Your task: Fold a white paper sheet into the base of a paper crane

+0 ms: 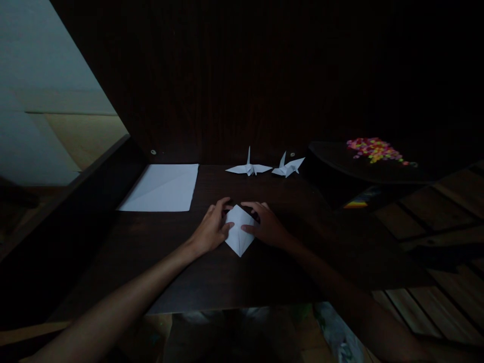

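Observation:
A folded white sheet of origami paper (pixel 239 239), diamond-shaped with a crease down its middle, lies on the dark wooden desk near its front. My left hand (pixel 212 226) grips its left corner, the thumb on top and the fingers curled around the edge. On the opposite side my right hand (pixel 269 225) has its thumb on the paper and its fingers bent behind the right edge. Beyond the hands stand two white paper cranes, one with wings spread (pixel 248 169) and another turned sideways (pixel 289 167).
A stack of white paper (pixel 162 187) lies at the desk's left, beside a raised side board (pixel 71 201). At right, a dark curved shelf (pixel 325 156) carries a heap of small colourful pieces (pixel 376 149). A dark wooden panel (pixel 227 80) rises behind the desk.

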Available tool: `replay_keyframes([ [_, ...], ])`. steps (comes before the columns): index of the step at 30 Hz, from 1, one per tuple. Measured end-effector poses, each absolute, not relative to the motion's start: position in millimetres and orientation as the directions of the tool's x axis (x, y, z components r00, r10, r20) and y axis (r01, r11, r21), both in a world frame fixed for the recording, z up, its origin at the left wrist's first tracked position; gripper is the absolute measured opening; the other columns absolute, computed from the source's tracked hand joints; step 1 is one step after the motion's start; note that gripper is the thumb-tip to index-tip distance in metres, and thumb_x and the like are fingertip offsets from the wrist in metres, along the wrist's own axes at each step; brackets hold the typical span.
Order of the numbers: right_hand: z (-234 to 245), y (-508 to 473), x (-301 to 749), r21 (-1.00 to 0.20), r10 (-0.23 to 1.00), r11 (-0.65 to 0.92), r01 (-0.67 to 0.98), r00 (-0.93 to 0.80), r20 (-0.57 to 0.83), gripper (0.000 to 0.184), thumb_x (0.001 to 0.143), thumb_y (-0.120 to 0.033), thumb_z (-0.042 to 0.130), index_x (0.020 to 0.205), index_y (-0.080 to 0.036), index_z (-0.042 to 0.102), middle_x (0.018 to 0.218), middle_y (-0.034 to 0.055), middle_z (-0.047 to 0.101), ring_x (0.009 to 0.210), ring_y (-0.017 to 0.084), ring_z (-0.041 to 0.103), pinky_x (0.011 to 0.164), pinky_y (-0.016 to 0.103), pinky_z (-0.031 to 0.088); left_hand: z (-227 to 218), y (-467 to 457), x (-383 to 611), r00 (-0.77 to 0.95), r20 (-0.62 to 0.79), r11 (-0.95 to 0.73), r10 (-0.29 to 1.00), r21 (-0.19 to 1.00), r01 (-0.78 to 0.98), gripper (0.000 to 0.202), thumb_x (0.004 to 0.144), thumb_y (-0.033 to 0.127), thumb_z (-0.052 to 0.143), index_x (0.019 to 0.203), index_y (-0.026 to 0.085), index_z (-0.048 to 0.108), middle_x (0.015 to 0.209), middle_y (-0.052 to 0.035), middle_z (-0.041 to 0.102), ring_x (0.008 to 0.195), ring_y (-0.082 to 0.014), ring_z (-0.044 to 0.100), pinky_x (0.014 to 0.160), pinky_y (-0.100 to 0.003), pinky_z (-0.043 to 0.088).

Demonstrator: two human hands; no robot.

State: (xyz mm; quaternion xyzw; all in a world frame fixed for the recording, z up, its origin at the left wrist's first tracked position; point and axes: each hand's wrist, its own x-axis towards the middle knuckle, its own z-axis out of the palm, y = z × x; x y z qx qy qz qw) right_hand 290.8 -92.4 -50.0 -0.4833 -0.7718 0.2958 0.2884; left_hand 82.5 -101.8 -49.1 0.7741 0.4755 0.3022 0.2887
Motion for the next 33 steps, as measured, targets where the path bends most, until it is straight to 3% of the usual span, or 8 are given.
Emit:
replay_keyframes([
  [6,-51.8,-94.4,288.6,-0.791,0.925,0.303,0.531,-0.362,0.112,0.067,0.068,-0.020,0.076,0.131,-0.021,0.051,0.123,0.0123,0.055,0.107,0.025,0.056,0.087,0.043,0.047,-54.9,-98.1,81.2,0.352,0.171,-0.347,0.920,0.770,0.535,0.069,0.079,0.013,0.061,0.140,0.020,0.029,0.119,-0.0075,0.063,0.101,-0.0209,0.057,0.089,-0.040,0.048],
  [13,-51.5,-91.9,287.6,-0.797,0.872,0.417,0.436,-0.440,0.216,0.069,0.067,-0.016,0.075,0.131,-0.017,0.048,0.123,0.0122,0.056,0.106,0.024,0.055,0.082,0.039,0.047,-59.1,-96.5,80.8,0.357,0.228,-0.391,0.906,0.774,0.498,0.066,0.079,0.011,0.058,0.139,0.019,0.032,0.117,-0.0080,0.063,0.098,-0.0196,0.057,0.090,-0.039,0.046],
  [18,-54.0,-91.3,287.4,-0.834,0.883,0.394,0.386,-0.410,0.227,0.072,0.067,-0.016,0.074,0.134,-0.020,0.046,0.122,0.0116,0.055,0.095,0.021,0.058,0.072,0.035,0.049,-54.4,-97.3,80.8,0.377,0.228,-0.391,0.898,0.806,0.444,0.068,0.078,0.012,0.059,0.140,0.019,0.030,0.113,-0.0066,0.064,0.099,-0.0182,0.058,0.094,-0.037,0.045],
  [23,-57.4,-89.6,287.5,-0.840,0.885,0.397,0.371,-0.398,0.242,0.074,0.067,-0.012,0.070,0.135,-0.020,0.045,0.117,0.0096,0.058,0.088,0.018,0.057,0.070,0.032,0.049,-54.4,-97.9,80.0,0.372,0.230,-0.398,0.899,0.782,0.479,0.069,0.079,0.015,0.060,0.142,0.018,0.031,0.113,-0.0072,0.063,0.094,-0.0176,0.059,0.087,-0.035,0.048],
  [28,-58.4,-90.9,287.1,-0.801,0.876,0.436,0.409,-0.396,0.275,0.069,0.073,-0.010,0.064,0.138,-0.021,0.044,0.106,0.0058,0.063,0.084,0.016,0.058,0.073,0.033,0.049,-54.7,-97.2,78.1,0.388,0.241,-0.436,0.890,0.702,0.564,0.053,0.082,0.016,0.057,0.134,0.018,0.048,0.102,-0.0064,0.065,0.091,-0.0199,0.059,0.084,-0.036,0.049],
  [33,-57.1,-92.1,288.4,-0.713,0.864,0.481,0.509,-0.415,0.286,0.052,0.078,-0.009,0.062,0.128,-0.019,0.055,0.091,0.0037,0.064,0.083,0.018,0.058,0.077,0.035,0.048,-49.1,-96.5,77.7,0.428,0.240,-0.475,0.871,0.634,0.610,0.027,0.084,0.017,0.056,0.110,0.017,0.066,0.090,-0.0056,0.066,0.084,-0.0205,0.059,0.079,-0.035,0.049],
])
